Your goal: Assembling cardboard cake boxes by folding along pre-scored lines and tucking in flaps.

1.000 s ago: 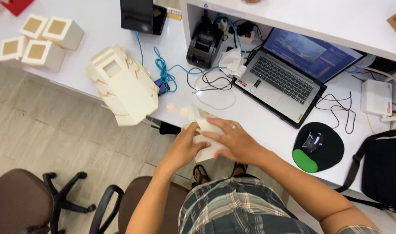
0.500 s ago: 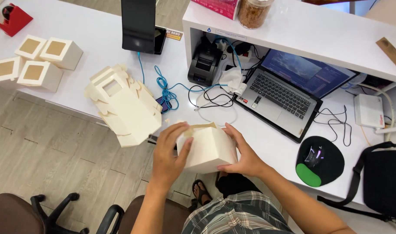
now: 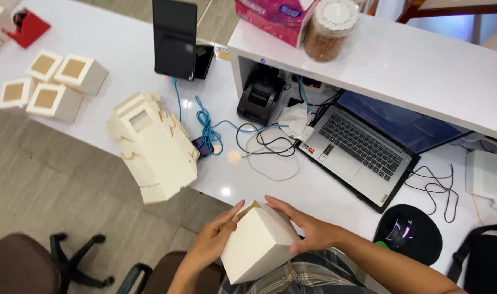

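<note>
Both hands grip a cream cardboard box [image 3: 259,244] over the person's lap, just off the near edge of the white desk [image 3: 123,43]. The left hand [image 3: 213,239] clasps the box's left side, fingers curled up to its top corner; the right hand [image 3: 308,228] holds the right side, fingers spread across the upper edge. The box sits tilted, one corner pointing up toward the desk, its brown inside showing at the top.

On the desk to the left lies a stack of flat box blanks [image 3: 153,147], hanging partly over the edge. Further left stand four folded boxes [image 3: 52,87] with brown tops, close together. A blue cable [image 3: 205,128] curls beside the stack, near a small black printer [image 3: 258,95]. An open laptop [image 3: 362,147] rests to the right, with a black mouse [image 3: 398,231] on a dark pad close to the right forearm. A raised shelf [image 3: 422,60] above the laptop carries a jar [image 3: 330,30] and a pink packet [image 3: 270,19].
</note>
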